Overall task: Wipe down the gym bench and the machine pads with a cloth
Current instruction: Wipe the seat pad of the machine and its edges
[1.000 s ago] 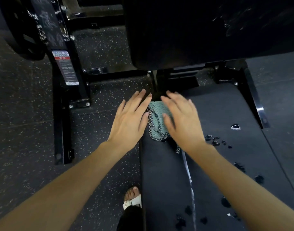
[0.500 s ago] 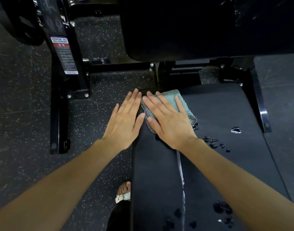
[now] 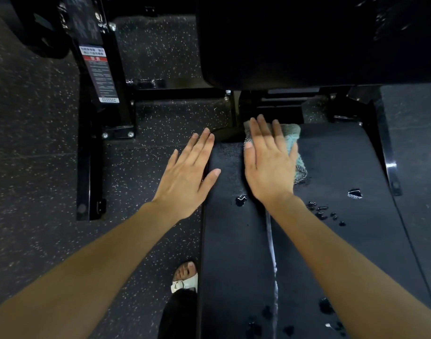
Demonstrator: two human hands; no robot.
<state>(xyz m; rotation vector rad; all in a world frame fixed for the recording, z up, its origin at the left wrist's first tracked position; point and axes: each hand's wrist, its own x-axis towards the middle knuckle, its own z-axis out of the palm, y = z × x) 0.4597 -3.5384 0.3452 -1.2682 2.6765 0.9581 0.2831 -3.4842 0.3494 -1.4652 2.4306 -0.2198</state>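
At the far left, a black steel upright (image 3: 104, 69) of the machine is standing bolted to the speckled rubber floor (image 3: 33, 167), carrying a white and red warning label (image 3: 99, 74). The left hand (image 3: 187, 174) is lying flat with its fingers straight and close together, sitting at the left edge of the bench pad (image 3: 234, 253), the thumb reaching over the pad; whether the palm is touching the edge cannot be told. Below it, a foot in a white sandal (image 3: 185, 280) is standing on the floor just beside the bench. The right hand (image 3: 268, 167) is pressing down flat, fingers straight, on a teal cloth (image 3: 291, 134) at the far end of the bench pad, near the dark machine pad (image 3: 307, 45) looming above. To the right, water droplets (image 3: 319, 211) are glistening on the bench surface.
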